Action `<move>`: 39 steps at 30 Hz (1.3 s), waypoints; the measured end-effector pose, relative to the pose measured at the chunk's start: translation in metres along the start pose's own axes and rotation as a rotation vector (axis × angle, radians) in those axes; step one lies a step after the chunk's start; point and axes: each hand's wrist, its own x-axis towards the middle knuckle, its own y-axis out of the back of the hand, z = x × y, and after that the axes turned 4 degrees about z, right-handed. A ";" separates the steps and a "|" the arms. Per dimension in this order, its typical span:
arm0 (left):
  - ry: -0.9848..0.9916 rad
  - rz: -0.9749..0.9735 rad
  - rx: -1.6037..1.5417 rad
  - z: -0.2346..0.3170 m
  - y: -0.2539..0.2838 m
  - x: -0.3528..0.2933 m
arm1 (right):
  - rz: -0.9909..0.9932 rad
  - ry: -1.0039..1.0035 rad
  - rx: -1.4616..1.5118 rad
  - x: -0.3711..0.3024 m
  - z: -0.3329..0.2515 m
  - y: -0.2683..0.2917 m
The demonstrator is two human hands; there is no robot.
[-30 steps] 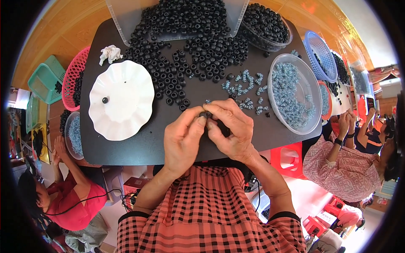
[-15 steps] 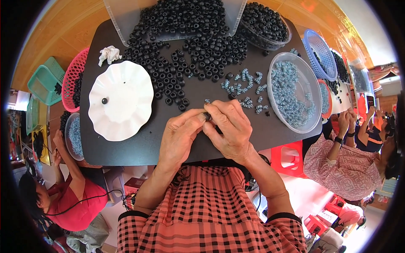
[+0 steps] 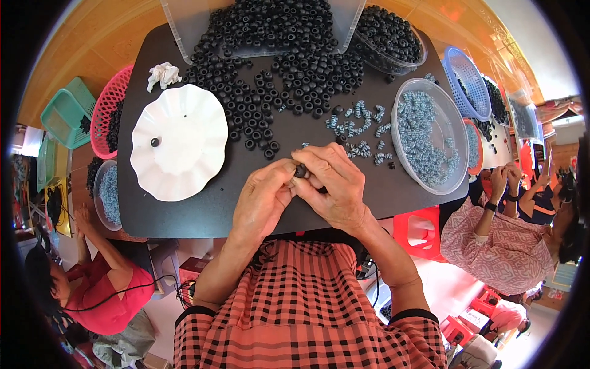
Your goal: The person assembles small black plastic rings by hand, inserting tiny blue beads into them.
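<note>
A small round black piece [image 3: 300,170] is pinched between my fingertips over the near side of the dark table. My right hand [image 3: 335,187] holds it with thumb and forefinger, the other fingers curled under. The thumb and fingertips of my left hand [image 3: 261,200] press against its left side. Whether anything smaller is in the pinch is hidden. Beyond my hands lie many loose black pieces with round holes [image 3: 253,120]. Short blue-and-black coils, like little springs [image 3: 350,126], are scattered to the right of them.
At left is a white scalloped plate [image 3: 178,166] with one black piece on it, beside a crumpled tissue [image 3: 164,75]. A clear round tub of coils [image 3: 398,147] stands right. A clear bin [image 3: 175,40] and bowl [image 3: 405,69] hold black pieces. Other people sit on both sides.
The black piece now shows more plainly between my fingertips, and my left fingers have shifted slightly around it. The view has moved a little; the things on the table look unchanged.
</note>
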 end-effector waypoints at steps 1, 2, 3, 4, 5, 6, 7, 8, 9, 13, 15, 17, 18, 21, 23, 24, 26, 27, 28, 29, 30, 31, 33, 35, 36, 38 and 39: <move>-0.013 0.016 0.025 0.001 -0.002 0.000 | 0.006 -0.014 -0.003 0.001 -0.001 0.000; -0.014 0.013 0.028 0.000 -0.001 0.000 | 0.013 -0.027 -0.006 0.003 -0.001 0.000; -0.030 -0.003 0.014 -0.001 0.001 0.000 | 0.018 -0.026 -0.007 0.003 -0.001 -0.001; -0.047 -0.023 -0.001 -0.002 0.003 0.001 | 0.003 -0.017 -0.001 0.002 0.000 0.000; -0.048 -0.032 0.002 -0.002 0.003 0.002 | -0.011 -0.008 0.003 0.003 0.001 0.001; -0.049 -0.028 -0.016 -0.003 0.004 0.001 | -0.003 -0.002 -0.004 0.003 -0.001 0.002; -0.047 -0.031 -0.034 -0.004 0.004 0.002 | -0.003 -0.023 -0.004 0.002 -0.001 0.004; -0.045 -0.052 -0.030 -0.005 0.004 0.003 | -0.002 -0.043 -0.005 0.002 -0.002 0.005; -0.064 -0.001 -0.030 -0.007 0.004 0.001 | 0.026 -0.023 0.011 0.001 0.000 0.005; -0.099 -0.064 -0.053 -0.008 0.013 0.001 | 0.054 -0.119 0.123 -0.002 -0.002 0.009; -0.102 -0.064 -0.018 -0.009 0.009 0.003 | 0.056 -0.094 0.069 0.005 0.001 0.018; -0.121 -0.027 0.018 -0.009 0.010 0.000 | 0.017 -0.112 0.000 0.022 0.002 0.032; -0.120 -0.025 0.026 -0.008 0.010 -0.002 | 0.025 -0.079 -0.052 0.034 0.012 0.041; -0.132 -0.020 0.042 -0.007 0.010 -0.002 | 0.120 -0.090 -0.111 0.082 0.065 0.068; -0.136 -0.029 0.045 -0.009 0.007 0.002 | 0.185 -0.117 -0.271 0.126 0.101 0.095; -0.132 -0.048 0.050 -0.009 0.009 0.004 | 0.174 -0.178 -0.362 0.144 0.115 0.107; -0.119 -0.076 0.054 -0.010 0.007 0.005 | 0.192 -0.064 -0.604 0.159 0.156 0.129; -0.122 -0.079 0.066 -0.010 0.006 0.005 | 0.204 0.054 -0.840 0.161 0.167 0.130; -0.130 -0.080 0.078 -0.009 0.006 0.005 | 0.198 0.059 -0.831 0.159 0.163 0.123; -0.142 -0.063 0.074 -0.008 0.008 0.003 | 0.204 0.065 -0.670 0.153 0.150 0.107; -0.138 -0.047 0.091 -0.007 0.009 0.001 | 0.208 0.067 -0.512 0.146 0.135 0.093; -0.130 -0.037 0.107 -0.006 0.009 0.000 | 0.163 0.022 -0.374 0.138 0.116 0.079; -0.108 -0.048 0.087 -0.005 0.007 0.000 | 0.076 0.002 -0.215 0.122 0.098 0.057; -0.085 -0.055 0.064 -0.005 0.008 0.000 | -0.021 0.021 -0.148 0.117 0.086 0.037; -0.086 -0.065 0.063 -0.006 0.009 -0.001 | -0.072 0.005 -0.117 0.117 0.084 0.028; -0.084 -0.081 0.060 -0.006 0.007 -0.001 | -0.120 0.050 -0.149 0.122 0.094 0.019; -0.072 -0.087 0.067 -0.005 0.006 -0.002 | -0.168 0.096 -0.177 0.124 0.100 0.015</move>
